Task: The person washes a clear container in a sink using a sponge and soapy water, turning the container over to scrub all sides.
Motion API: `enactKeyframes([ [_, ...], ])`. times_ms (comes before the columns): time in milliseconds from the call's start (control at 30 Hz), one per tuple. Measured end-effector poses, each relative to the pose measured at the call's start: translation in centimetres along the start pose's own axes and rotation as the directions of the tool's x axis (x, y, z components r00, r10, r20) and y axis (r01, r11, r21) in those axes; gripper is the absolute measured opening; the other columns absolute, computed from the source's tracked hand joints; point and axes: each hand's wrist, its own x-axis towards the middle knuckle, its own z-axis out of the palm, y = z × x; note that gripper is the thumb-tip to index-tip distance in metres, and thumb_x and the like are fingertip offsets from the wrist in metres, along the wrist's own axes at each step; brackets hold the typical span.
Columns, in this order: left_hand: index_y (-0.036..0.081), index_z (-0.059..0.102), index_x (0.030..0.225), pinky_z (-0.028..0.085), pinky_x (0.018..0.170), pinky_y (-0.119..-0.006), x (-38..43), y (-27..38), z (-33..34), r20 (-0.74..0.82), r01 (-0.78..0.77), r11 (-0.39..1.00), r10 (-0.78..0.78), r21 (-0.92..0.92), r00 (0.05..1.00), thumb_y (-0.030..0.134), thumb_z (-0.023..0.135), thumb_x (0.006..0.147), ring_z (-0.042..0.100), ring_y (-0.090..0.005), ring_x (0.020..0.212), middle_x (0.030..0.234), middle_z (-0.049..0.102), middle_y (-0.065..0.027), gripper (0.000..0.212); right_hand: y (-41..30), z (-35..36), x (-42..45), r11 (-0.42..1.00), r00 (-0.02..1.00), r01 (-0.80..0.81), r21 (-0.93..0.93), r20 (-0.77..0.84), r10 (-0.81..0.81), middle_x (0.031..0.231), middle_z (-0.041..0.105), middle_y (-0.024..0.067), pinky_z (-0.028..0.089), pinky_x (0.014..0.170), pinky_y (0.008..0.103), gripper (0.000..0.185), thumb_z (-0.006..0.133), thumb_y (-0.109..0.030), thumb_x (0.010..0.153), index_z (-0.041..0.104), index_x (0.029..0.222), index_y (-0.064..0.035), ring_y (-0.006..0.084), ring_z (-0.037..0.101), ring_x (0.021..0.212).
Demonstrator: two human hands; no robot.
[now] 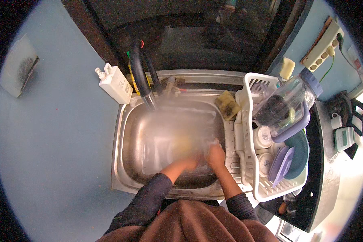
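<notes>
A hazy blur covers the middle of the view and hides fine detail. In the stainless steel sink (131,145) lies what looks like a large clear rectangular plastic container (152,165); only its pale edges show. My right hand (215,155) is curled at its right edge and seems to grip the rim. Beside it, inside the container's outline, my left hand (191,162) is blurred, its fingers pointing right; whether it holds something is hidden. Over the back left of the basin hangs a black flexible faucet (137,69) with a metal tip.
A white pump bottle (116,84) stands at the back left corner. On the right ledge sits a worn sponge (227,105). Close by, a white dish rack (250,145) holds a blender jug (286,103), cups, purple lids (279,166) and a teal bowl (301,154). A power strip (323,50) is on the wall.
</notes>
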Motion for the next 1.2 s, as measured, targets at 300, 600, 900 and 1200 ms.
enactKeyframes([
  [300,0.003,0.042,0.107,0.037,0.08,-0.038,-0.6,0.4,-3.1,0.456,-0.303,0.949,0.234,0.084,0.859,0.001,0.047,0.064,0.043,-0.0345,0.097,0.108,0.042,-0.0205,0.044,0.3,0.0,0.0,0.999,0.996,0.048,0.01,-0.079,-0.047,0.098,0.046,0.0205,0.046,0.062,0.0377,0.022,0.054,-0.012,0.062,0.055,0.082,-0.0039,0.0315,0.054,0.071],
  [600,0.002,0.045,0.104,0.038,0.079,-0.039,-0.3,3.4,-3.0,0.1,0.261,0.885,-0.242,-0.385,0.965,0.013,0.048,0.067,0.046,-0.0321,0.094,0.101,0.049,-0.0185,0.039,0.8,0.2,0.1,1.0,1.0,-0.008,0.003,0.021,0.008,0.086,0.047,0.0186,0.043,0.065,0.0394,0.023,0.049,-0.013,0.066,0.053,0.089,-0.0087,0.033,0.05,0.076],
  [900,0.004,0.05,0.091,0.04,0.076,-0.037,-3.0,-2.5,-4.1,0.342,-0.321,0.936,0.258,0.142,0.904,0.008,0.049,0.067,0.047,-0.0295,0.092,0.096,0.051,-0.013,0.025,0.6,-0.2,0.2,0.998,0.996,-0.054,0.022,0.074,0.053,0.098,0.044,0.0193,0.044,0.063,0.0388,0.025,0.054,-0.015,0.064,0.054,0.088,-0.0073,0.0329,0.052,0.075],
  [1200,0.005,0.045,0.101,0.039,0.078,-0.037,-0.3,5.5,-6.0,0.334,0.059,0.998,-0.052,-0.013,0.941,0.015,0.042,0.075,0.045,-0.0285,0.096,0.101,0.048,-0.012,0.028,1.0,0.7,0.8,0.971,0.937,0.154,-0.183,-0.286,-0.203,0.114,0.036,0.0196,0.038,0.077,0.0369,0.05,0.053,-0.017,0.067,0.038,0.114,-0.0096,0.0351,0.044,0.09],
])
